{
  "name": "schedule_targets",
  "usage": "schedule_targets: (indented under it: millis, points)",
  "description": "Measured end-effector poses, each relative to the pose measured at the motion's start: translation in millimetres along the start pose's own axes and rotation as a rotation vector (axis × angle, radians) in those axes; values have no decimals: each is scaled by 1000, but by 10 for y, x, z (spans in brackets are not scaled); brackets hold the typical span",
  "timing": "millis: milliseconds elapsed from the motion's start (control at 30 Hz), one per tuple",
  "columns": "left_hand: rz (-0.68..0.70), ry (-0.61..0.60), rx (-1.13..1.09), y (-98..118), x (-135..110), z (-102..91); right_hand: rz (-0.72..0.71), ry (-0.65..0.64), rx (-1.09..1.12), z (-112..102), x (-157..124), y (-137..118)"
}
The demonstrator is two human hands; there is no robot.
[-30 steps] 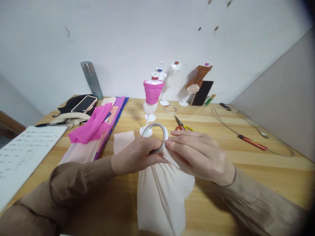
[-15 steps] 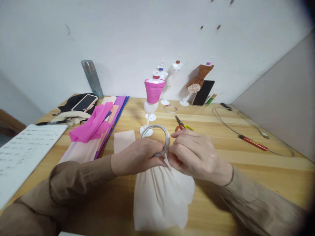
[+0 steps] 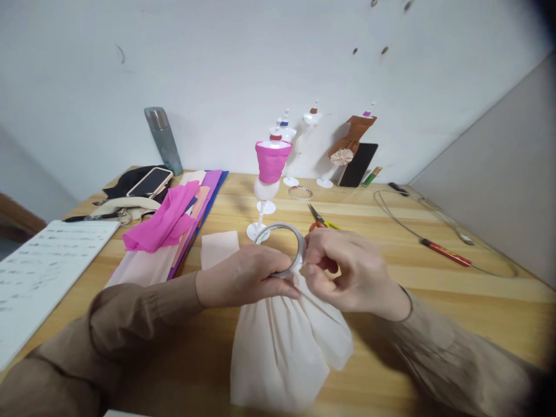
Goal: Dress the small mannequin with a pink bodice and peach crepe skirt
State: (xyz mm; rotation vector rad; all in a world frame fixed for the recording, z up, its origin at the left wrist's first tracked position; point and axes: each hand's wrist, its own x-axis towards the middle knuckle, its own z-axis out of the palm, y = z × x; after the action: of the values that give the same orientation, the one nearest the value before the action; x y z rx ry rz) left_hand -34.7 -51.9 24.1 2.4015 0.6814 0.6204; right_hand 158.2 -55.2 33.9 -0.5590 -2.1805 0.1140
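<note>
My left hand (image 3: pixel 247 278) is closed around a roll of tape (image 3: pixel 284 246) and the gathered top of a cream crepe paper piece (image 3: pixel 282 341), which fans out toward me over the wooden table (image 3: pixel 434 289). My right hand (image 3: pixel 351 272) pinches at the right edge of the tape roll with thumb and forefinger, fingers curled. Behind the hands stands a small white mannequin with a pink wrap (image 3: pixel 270 165).
Pink and coloured paper sheets (image 3: pixel 174 223) lie at left beside a phone (image 3: pixel 150 181) on a bag. Scissors (image 3: pixel 319 219), a grey bottle (image 3: pixel 163 139), further mini mannequins (image 3: pixel 347 147), a red-handled tool with wire (image 3: pixel 445 252) and a printed sheet (image 3: pixel 39 272) surround the work.
My right hand went from lying flat over the tape and paper to a curled pinch at the roll's edge. The cream paper spread wider below.
</note>
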Motion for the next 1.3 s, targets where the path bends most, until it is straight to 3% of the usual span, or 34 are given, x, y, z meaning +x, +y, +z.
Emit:
schedule_targets:
  millis: [133, 300, 433, 567, 767, 967, 1067, 1300]
  points:
    - [16, -18, -22, 8, 5, -24, 245, 43, 236, -32, -26, 139]
    - [157, -53, -10, 0, 1, -30, 520, 198, 428, -34, -64, 632]
    - [392, -34, 159, -34, -11, 51, 661, 289, 388, -81, -98, 972]
    - [553, -9, 303, -44, -17, 150, 762, 277, 268, -114, -130, 1103]
    - [548, -14, 238, 97, -33, 119, 886, 77, 118, -66, -176, 1198]
    - [562, 13, 276, 143, -66, 97, 968, -345, -165, -168, -225, 1316]
    - [544, 7, 302, 114, -72, 101, 984, -490, -385, -167, -275, 1351]
    - [498, -18, 323, 114, -62, 48, 981, -648, -548, -21, -397, 1397]
